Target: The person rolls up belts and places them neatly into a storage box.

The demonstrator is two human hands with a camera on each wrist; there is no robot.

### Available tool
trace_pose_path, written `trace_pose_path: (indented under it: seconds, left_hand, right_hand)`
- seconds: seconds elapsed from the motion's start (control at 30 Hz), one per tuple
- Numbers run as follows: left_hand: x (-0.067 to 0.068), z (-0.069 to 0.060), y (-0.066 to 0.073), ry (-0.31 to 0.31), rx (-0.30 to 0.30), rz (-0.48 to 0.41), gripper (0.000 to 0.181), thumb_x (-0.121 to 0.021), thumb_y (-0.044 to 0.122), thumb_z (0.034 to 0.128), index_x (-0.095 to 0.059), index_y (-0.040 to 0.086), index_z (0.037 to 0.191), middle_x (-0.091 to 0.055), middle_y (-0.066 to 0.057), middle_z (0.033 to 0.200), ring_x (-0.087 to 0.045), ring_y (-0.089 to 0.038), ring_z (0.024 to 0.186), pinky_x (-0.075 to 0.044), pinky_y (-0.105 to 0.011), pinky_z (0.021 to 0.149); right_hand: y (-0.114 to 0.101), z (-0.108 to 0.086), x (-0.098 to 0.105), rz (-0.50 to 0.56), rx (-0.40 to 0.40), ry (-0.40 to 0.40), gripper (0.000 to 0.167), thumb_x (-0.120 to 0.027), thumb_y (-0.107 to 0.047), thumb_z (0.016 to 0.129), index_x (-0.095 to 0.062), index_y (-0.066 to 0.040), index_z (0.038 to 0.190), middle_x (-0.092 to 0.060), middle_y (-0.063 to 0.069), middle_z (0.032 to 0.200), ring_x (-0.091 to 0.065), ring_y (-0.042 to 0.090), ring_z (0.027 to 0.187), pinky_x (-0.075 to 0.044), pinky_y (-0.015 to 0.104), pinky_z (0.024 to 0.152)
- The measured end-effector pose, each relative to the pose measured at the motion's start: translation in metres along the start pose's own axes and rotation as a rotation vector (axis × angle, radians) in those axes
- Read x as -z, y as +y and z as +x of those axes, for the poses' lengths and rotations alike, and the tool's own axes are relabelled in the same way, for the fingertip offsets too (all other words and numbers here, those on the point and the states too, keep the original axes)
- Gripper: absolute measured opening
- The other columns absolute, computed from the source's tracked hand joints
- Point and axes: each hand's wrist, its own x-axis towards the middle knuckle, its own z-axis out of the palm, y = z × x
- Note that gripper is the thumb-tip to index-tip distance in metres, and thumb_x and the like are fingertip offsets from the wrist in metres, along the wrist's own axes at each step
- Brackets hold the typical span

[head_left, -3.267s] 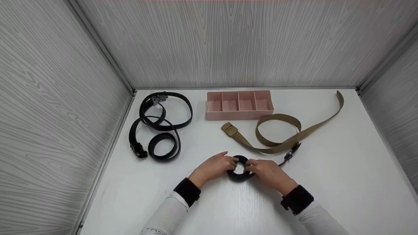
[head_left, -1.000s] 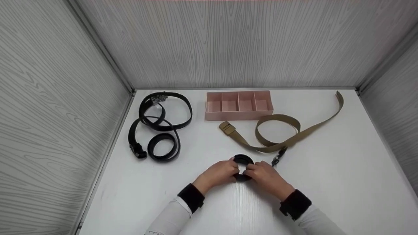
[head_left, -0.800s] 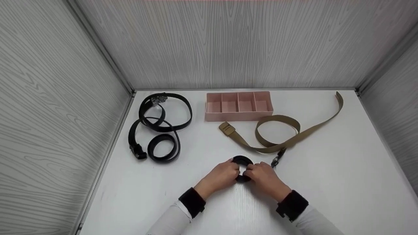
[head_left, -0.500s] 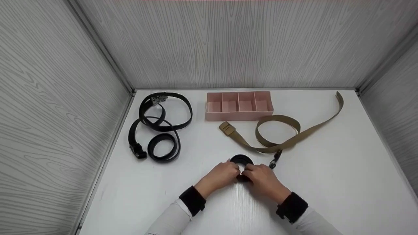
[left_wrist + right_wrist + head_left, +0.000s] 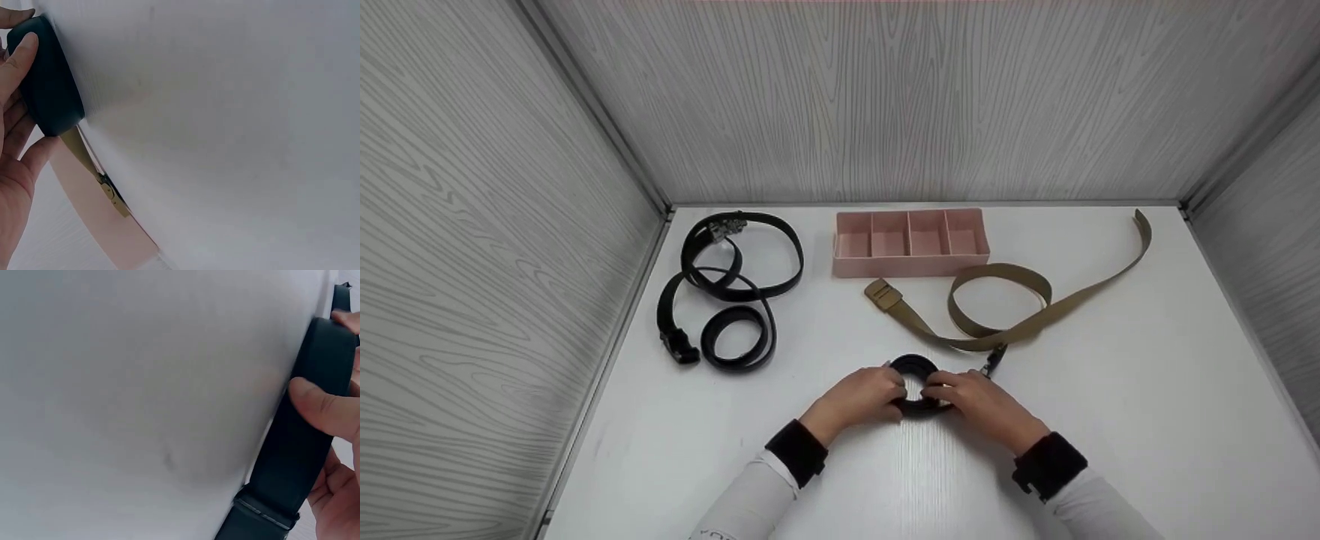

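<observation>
A black belt [image 5: 913, 362] stands on its edge in a round coil at the front middle of the table. My left hand [image 5: 861, 396] grips the coil's left side; in the left wrist view the thumb [image 5: 23, 53] lies against the outer face of the strap. On the opposite side my right hand [image 5: 981, 405] pinches the coil, fingers inside the ring, thumb [image 5: 318, 402] outside. The belt's buckle end [image 5: 994, 361] pokes out behind the right hand, close to the tan belt. A keeper loop [image 5: 264, 513] crosses the strap in the right wrist view.
A tan webbing belt [image 5: 1035, 321] lies loosely looped behind the hands, its buckle [image 5: 883, 294] pointing left. Behind it stands a pink divided tray [image 5: 911, 266]. Black belts [image 5: 746, 292] with two buckles lie tangled at the left. Wood-grain panels [image 5: 840, 97] border the table.
The buckle end has been drawn left, nearer the coil, as the strap winds up between my hands. The tan belt's buckle end has shifted slightly left. Both hands keep hold of the coil.
</observation>
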Motion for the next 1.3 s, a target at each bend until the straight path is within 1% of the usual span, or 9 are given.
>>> trace_pose_path:
  seconds: [0.17,0.3,0.4,0.53,0.67,0.83,1.03,1.2,1.3]
  left_hand:
    - [0.000,0.004,0.002,0.000,0.000,-0.002,0.012,-0.081,0.019,0.0787,-0.071,0.013,0.080,-0.067,0.001,0.092,-0.064,-0.011,0.087,-0.048,-0.025,0.090]
    - [-0.001,0.006,0.009,0.019,0.013,0.069,0.013,-0.080,0.018,0.0775,-0.068,0.013,0.075,-0.063,0.003,0.086,-0.062,-0.012,0.081,-0.045,-0.031,0.098]
    - [-0.003,0.006,0.014,0.022,0.028,0.138,0.017,-0.081,0.024,0.0760,-0.068,0.013,0.076,-0.061,0.003,0.085,-0.060,-0.014,0.080,-0.048,-0.030,0.090]
    - [-0.005,0.005,0.015,0.037,0.045,0.106,0.018,-0.081,0.025,0.0762,-0.069,0.012,0.075,-0.059,0.003,0.083,-0.056,-0.013,0.076,-0.049,-0.027,0.070]
    - [-0.004,0.004,0.011,0.040,0.035,0.027,0.018,-0.081,0.021,0.0748,-0.067,0.012,0.071,-0.059,0.002,0.082,-0.054,-0.012,0.071,-0.048,-0.025,0.063]
    - [-0.002,0.003,0.006,0.017,0.006,0.002,0.017,-0.081,0.022,0.0743,-0.067,0.012,0.072,-0.062,0.002,0.085,-0.057,-0.011,0.072,-0.049,-0.025,0.067]
    - [-0.003,0.003,0.009,0.006,0.008,0.054,0.014,-0.080,0.021,0.0780,-0.070,0.012,0.076,-0.062,0.002,0.087,-0.058,-0.012,0.077,-0.049,-0.026,0.071]
    - [-0.003,0.004,0.024,0.010,0.050,0.184,0.009,-0.077,0.020,0.0821,-0.071,0.014,0.080,-0.060,0.003,0.087,-0.059,-0.012,0.078,-0.051,-0.026,0.067]
    - [-0.004,0.004,0.028,0.025,0.071,0.198,0.004,-0.074,0.015,0.0829,-0.071,0.015,0.080,-0.058,0.005,0.083,-0.058,-0.010,0.075,-0.050,-0.024,0.060]
  right_hand:
    - [-0.004,0.004,-0.001,-0.018,0.012,0.032,0.026,-0.075,0.005,0.076,-0.073,-0.014,0.094,-0.064,-0.004,0.099,-0.063,0.013,0.080,-0.045,0.033,0.062]
    - [-0.014,0.010,-0.005,-0.102,-0.027,0.077,0.020,-0.076,0.000,0.073,-0.070,-0.017,0.080,-0.061,-0.004,0.083,-0.057,0.016,0.063,-0.038,0.033,0.056]
    - [-0.023,0.013,-0.010,-0.155,-0.104,0.098,0.020,-0.077,0.000,0.070,-0.070,-0.018,0.077,-0.057,-0.003,0.075,-0.054,0.019,0.055,-0.034,0.033,0.051]
    - [-0.031,0.015,-0.012,-0.158,-0.166,0.111,0.021,-0.077,0.000,0.070,-0.071,-0.018,0.078,-0.055,-0.002,0.074,-0.054,0.020,0.053,-0.033,0.033,0.047]
    - [-0.026,0.013,-0.008,-0.136,-0.104,0.085,0.019,-0.076,-0.002,0.075,-0.073,-0.018,0.084,-0.059,-0.001,0.089,-0.057,0.020,0.058,-0.040,0.034,0.050]
    - [-0.012,0.008,-0.002,-0.120,0.006,0.065,0.023,-0.075,0.000,0.075,-0.076,-0.015,0.091,-0.062,0.005,0.112,-0.060,0.021,0.073,-0.048,0.035,0.060]
    - [-0.006,0.011,-0.003,-0.192,0.078,0.047,0.019,-0.076,-0.006,0.071,-0.075,-0.020,0.084,-0.060,0.002,0.097,-0.053,0.020,0.067,-0.043,0.032,0.059]
    - [-0.018,0.015,-0.005,-0.138,-0.029,0.032,0.015,-0.077,-0.004,0.070,-0.072,-0.018,0.075,-0.056,0.002,0.084,-0.053,0.021,0.062,-0.043,0.035,0.056]
    - [-0.026,0.016,-0.007,-0.074,-0.099,0.047,0.018,-0.075,0.002,0.072,-0.073,-0.015,0.073,-0.055,0.002,0.080,-0.056,0.021,0.062,-0.045,0.036,0.057]
